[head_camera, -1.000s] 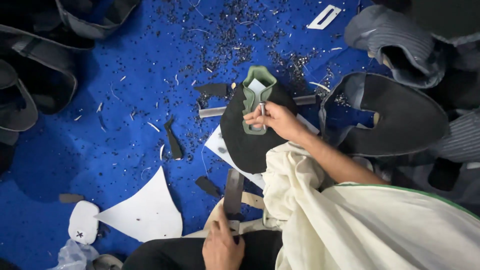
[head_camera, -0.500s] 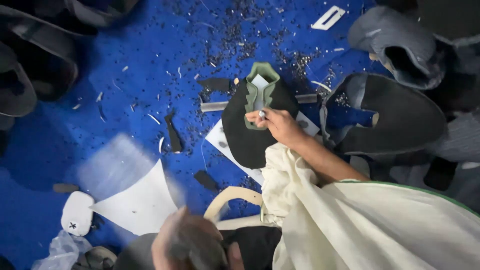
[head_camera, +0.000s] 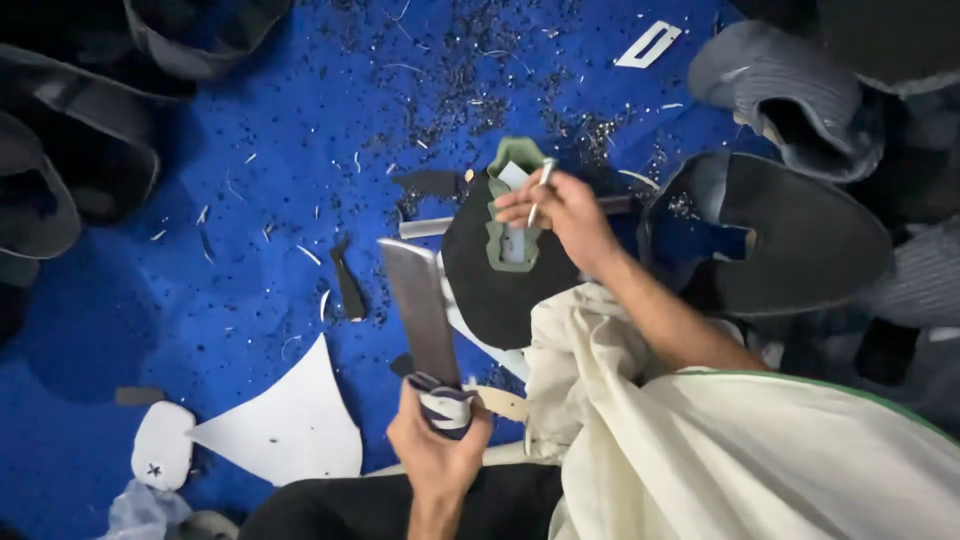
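Blue work surface (head_camera: 200, 300), littered with scraps. Black shoe upper (head_camera: 480, 280) with green tongue lies at its centre. Right hand (head_camera: 560, 210), above the upper, pinches a thin silver pen (head_camera: 540, 190). Left hand (head_camera: 435, 450), just below the upper, grips a flat blade (head_camera: 420, 310) by its wrapped handle.

Your mat (head_camera: 200, 150) is bright blue, speckled with dark and pale shavings. On it, the shoe upper (head_camera: 495, 275) is black with a sage-green tongue. Left of the upper, the blade (head_camera: 420, 310) is dull grey, its handle wrap (head_camera: 442, 402) striped white and dark; the paper pattern (head_camera: 290, 425) is white.
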